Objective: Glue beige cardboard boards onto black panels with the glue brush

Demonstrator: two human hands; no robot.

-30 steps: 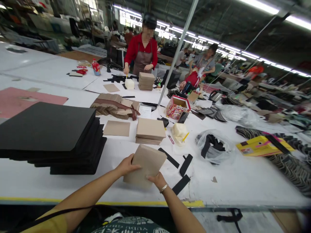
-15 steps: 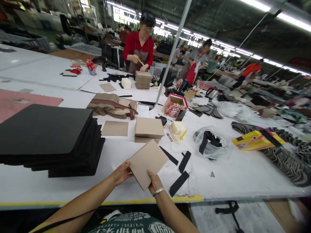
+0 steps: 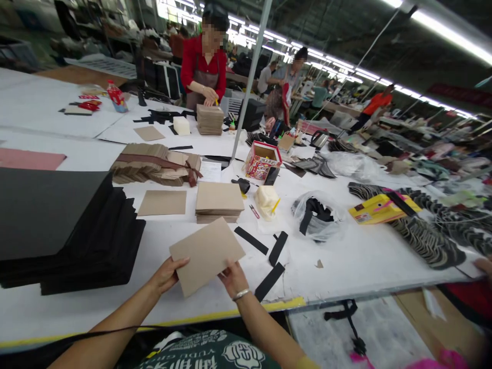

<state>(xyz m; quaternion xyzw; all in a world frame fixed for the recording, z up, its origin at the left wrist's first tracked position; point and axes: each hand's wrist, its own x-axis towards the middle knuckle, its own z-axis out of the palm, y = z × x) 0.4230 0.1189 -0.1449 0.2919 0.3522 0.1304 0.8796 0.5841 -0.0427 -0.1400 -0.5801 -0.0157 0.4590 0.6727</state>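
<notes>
Between my two hands is a tan rectangular board, tilted over the table's near part. My left hand grips its left edge, thumb on top. At its lower right edge, my right hand, with a bracelet at the wrist, pinches it. Just beyond stands a stack of similar tan boards, and a single tan board lies flat to its left. Several black strips are scattered to the right of the held board.
A tall pile of black sheets is at the left. A white block with a yellow stick, a plastic bag of black pieces and a yellow box stand to the right. Across the table, a person in red handles another board stack.
The held board has been turned to lie more crosswise, and my right hand has moved from its lower corner to its right edge. The view has shifted to the right.
</notes>
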